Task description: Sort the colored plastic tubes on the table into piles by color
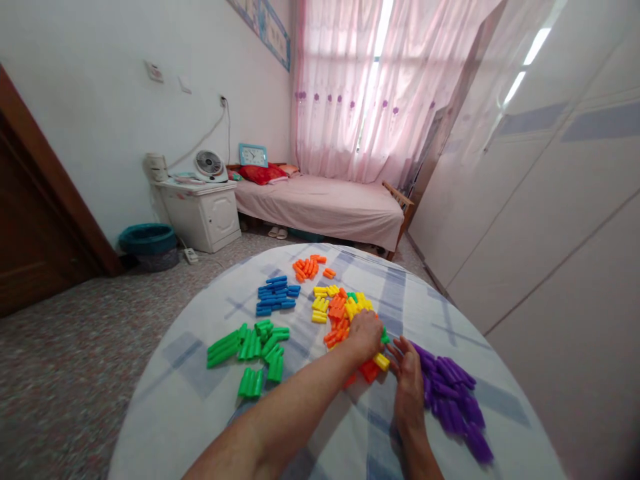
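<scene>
My left hand (367, 333) reaches into a mixed pile of orange, yellow, red and green plastic pieces. Its fingers are curled down among them, and what they hold, if anything, is hidden. Right beside it, my right hand (409, 380) stands at the pile's right edge with fingers partly spread, close to a yellow piece (381, 362). Purple pieces (453, 393) lie in a heap just right of that hand. On the pile's left side are orange pieces (337, 308) and several yellow pieces (320, 309).
Green pieces (250, 383), blue pieces (274, 295) and orange pieces (306, 268) form separate groups on the round table with its checked cloth (170, 400). Beyond stand a bed (320, 200), a white cabinet (223, 217) and a bin (149, 243). Wardrobe doors (540, 200) line the right.
</scene>
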`<state>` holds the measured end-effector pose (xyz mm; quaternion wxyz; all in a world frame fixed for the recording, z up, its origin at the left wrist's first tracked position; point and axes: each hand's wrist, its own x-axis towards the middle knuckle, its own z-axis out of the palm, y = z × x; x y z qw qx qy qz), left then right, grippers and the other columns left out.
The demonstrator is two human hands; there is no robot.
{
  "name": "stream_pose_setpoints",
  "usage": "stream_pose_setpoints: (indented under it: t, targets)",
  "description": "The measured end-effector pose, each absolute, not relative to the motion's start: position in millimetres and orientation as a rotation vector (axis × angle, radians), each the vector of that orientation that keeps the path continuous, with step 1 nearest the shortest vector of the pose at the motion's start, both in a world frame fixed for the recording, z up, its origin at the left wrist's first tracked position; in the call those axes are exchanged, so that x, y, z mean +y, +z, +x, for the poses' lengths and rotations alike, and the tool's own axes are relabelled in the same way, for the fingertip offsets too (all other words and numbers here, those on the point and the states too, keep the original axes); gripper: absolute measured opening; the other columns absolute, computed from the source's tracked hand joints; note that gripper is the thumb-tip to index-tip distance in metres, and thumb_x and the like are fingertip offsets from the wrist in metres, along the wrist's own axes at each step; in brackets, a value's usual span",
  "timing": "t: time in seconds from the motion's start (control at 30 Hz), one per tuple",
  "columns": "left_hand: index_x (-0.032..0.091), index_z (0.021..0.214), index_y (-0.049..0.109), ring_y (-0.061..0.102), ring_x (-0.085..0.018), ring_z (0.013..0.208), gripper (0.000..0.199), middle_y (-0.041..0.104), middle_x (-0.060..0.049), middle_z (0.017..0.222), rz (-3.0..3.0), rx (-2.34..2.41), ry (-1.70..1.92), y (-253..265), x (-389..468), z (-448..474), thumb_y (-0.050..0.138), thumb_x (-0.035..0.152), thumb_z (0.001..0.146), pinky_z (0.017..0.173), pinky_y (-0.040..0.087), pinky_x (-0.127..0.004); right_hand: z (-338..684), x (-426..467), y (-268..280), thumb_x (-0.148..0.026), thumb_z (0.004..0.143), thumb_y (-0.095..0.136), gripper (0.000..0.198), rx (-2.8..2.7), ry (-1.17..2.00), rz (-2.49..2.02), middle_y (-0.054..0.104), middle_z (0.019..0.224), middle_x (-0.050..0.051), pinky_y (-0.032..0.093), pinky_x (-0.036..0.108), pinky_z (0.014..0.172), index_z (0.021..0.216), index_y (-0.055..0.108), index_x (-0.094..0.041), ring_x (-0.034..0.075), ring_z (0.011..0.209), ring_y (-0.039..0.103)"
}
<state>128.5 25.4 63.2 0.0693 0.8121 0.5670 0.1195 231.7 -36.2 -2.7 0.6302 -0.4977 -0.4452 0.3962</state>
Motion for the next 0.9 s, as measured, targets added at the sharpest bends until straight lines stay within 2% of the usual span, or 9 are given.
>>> stream_pose_setpoints:
  t: [0.13,0.23,0.33,0.47,0.6,0.77,0.9]
  targets:
    - [0.016,0.097,0.067,0.06,-0.026,0.097,0.022,0.066,-0.013,0.099,2.441,1.689,0.39,64,27,134,0.06,0.025,0.078,0.081,0.05,-0.036,233,-36,-1,-0.069,0.078,0.045,0.07,-1.038,0.927,-1.159,0.048,0.134,0.013,0.046,0.043,0.09,0.129,0.044,-0.021,0.028,0.114,0.054]
    - [0.02,0.104,0.065,0.061,-0.023,0.097,0.025,0.067,-0.009,0.101,2.41,1.711,0.459,72,22,120,0.054,0.029,0.083,0.081,0.05,-0.033,233,-36,0,-0.07,0.078,0.045,0.07,-1.036,0.937,-1.179,0.05,0.132,0.012,0.048,0.042,0.087,0.129,0.045,-0.021,0.029,0.113,0.054]
    - [0.024,0.118,0.057,0.061,-0.019,0.098,0.034,0.068,-0.004,0.107,2.33,1.714,0.675,85,0,81,0.052,0.03,0.085,0.086,0.049,-0.029,232,-36,1,-0.069,0.08,0.041,0.068,-1.072,0.907,-1.23,0.053,0.128,0.012,0.048,0.041,0.086,0.127,0.047,-0.02,0.027,0.109,0.056]
    - [0.024,0.115,0.061,0.06,-0.018,0.101,0.032,0.068,-0.002,0.111,2.257,1.791,0.964,97,-52,2,0.052,0.023,0.085,0.091,0.045,-0.029,232,-34,2,-0.07,0.082,0.037,0.067,-1.122,0.855,-1.318,0.057,0.121,0.011,0.046,0.041,0.088,0.124,0.051,-0.02,0.025,0.105,0.058]
    - [0.022,0.112,0.063,0.06,-0.02,0.097,0.03,0.068,-0.004,0.104,2.178,2.076,0.831,89,-98,-62,0.052,0.021,0.084,0.088,0.046,-0.031,232,-32,-1,-0.069,0.082,0.037,0.066,-1.12,0.851,-1.333,0.059,0.118,0.01,0.047,0.041,0.087,0.124,0.051,-0.02,0.025,0.103,0.058]
    - [0.021,0.107,0.064,0.059,-0.021,0.093,0.025,0.067,-0.005,0.096,2.19,2.225,0.589,71,-118,-92,0.052,0.022,0.085,0.084,0.046,-0.032,233,-32,-4,-0.068,0.082,0.039,0.065,-1.094,0.849,-1.323,0.058,0.118,0.01,0.048,0.039,0.084,0.125,0.05,-0.02,0.023,0.1,0.059]
    - [0.02,0.107,0.063,0.056,-0.022,0.099,0.025,0.065,-0.007,0.102,2.226,2.226,0.691,73,-114,-87,0.052,0.023,0.085,0.088,0.045,-0.034,234,-32,-4,-0.068,0.082,0.039,0.064,-1.096,0.842,-1.328,0.059,0.117,0.009,0.048,0.039,0.085,0.124,0.05,-0.021,0.024,0.1,0.06]
